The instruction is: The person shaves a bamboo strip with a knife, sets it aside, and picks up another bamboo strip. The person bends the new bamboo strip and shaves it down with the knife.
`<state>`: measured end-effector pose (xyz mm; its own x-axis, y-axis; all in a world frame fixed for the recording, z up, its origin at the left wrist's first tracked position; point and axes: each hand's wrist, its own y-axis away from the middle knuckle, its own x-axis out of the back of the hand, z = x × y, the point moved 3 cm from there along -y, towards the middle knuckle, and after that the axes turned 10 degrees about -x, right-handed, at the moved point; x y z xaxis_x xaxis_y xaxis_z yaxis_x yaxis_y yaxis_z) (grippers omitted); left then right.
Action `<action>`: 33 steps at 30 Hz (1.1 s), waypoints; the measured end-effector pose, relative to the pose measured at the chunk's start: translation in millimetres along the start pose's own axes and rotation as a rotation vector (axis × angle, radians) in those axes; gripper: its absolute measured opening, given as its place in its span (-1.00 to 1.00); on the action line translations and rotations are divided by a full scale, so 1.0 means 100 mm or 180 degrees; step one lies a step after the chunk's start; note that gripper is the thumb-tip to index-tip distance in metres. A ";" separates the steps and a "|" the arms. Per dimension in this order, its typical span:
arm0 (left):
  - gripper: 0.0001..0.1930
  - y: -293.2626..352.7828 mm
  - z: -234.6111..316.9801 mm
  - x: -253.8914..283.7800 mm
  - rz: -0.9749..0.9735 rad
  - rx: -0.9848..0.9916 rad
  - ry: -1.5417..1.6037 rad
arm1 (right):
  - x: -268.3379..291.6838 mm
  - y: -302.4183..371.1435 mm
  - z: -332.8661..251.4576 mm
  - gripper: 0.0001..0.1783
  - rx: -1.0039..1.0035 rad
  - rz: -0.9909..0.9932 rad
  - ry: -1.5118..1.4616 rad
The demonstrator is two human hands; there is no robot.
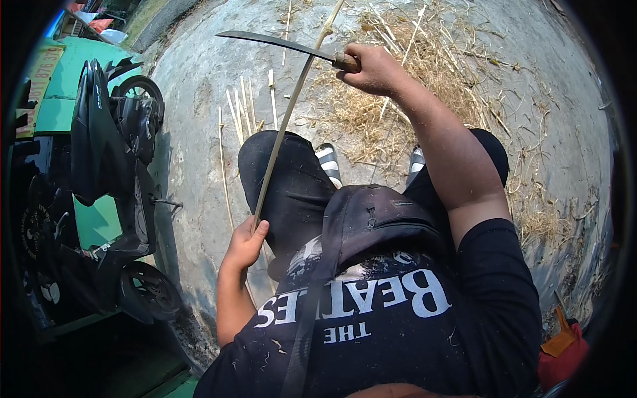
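My right hand [373, 69] is closed round the wooden handle of a long knife [272, 40] with a dark, slightly curved blade. The blade points left and crosses a long, thin strip of bamboo or cane [286, 119], touching or nearly touching it near the top of the view. Lower down, my left hand [245, 243] grips that strip, thumb pressed along it. The strip slants up and to the right, passing over my left knee. Its far end runs out of the top of the view.
Pale shavings [378, 109] lie heaped on the concrete ground [192, 99] ahead of my feet. Several thin strips [242, 109] rest beyond my left knee. A black motorbike [109, 146] stands at the left. At the lower right is a red bag [563, 361].
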<state>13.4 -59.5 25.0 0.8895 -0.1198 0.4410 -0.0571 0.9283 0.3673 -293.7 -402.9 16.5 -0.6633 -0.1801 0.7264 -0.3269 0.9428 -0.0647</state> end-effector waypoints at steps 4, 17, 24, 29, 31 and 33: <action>-0.46 0.03 -0.05 0.02 0.0128 0.0134 -0.0174 | -0.02 0.02 -0.05 -0.54 0.0054 -0.0047 -0.0071; -0.47 0.07 -0.08 0.05 0.0493 -0.0199 -0.0863 | 0.14 0.17 -0.31 -0.65 0.0343 -0.0061 0.0699; -0.40 0.11 0.21 0.02 0.0759 -0.0159 -0.1512 | 0.13 0.25 -0.35 -0.64 0.0691 0.0209 0.1006; -0.41 0.08 0.06 -0.02 0.0720 -0.0310 -0.1226 | 0.00 0.37 -0.57 -0.67 0.0860 -0.0007 0.0894; -0.40 0.04 -0.01 -0.04 0.0811 -0.0627 -0.0998 | -0.11 0.45 -0.67 -0.69 0.1214 -0.0163 0.0606; -0.40 0.03 -0.05 -0.03 0.0792 -0.0665 -0.1039 | -0.19 0.49 -0.70 -0.72 0.1337 -0.0223 0.0756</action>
<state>12.3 -55.1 20.7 0.6690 0.0423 0.7421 -0.1284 0.9900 0.0593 -249.9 -334.0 47.5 -0.4740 -0.1240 0.8717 -0.6411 0.7272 -0.2452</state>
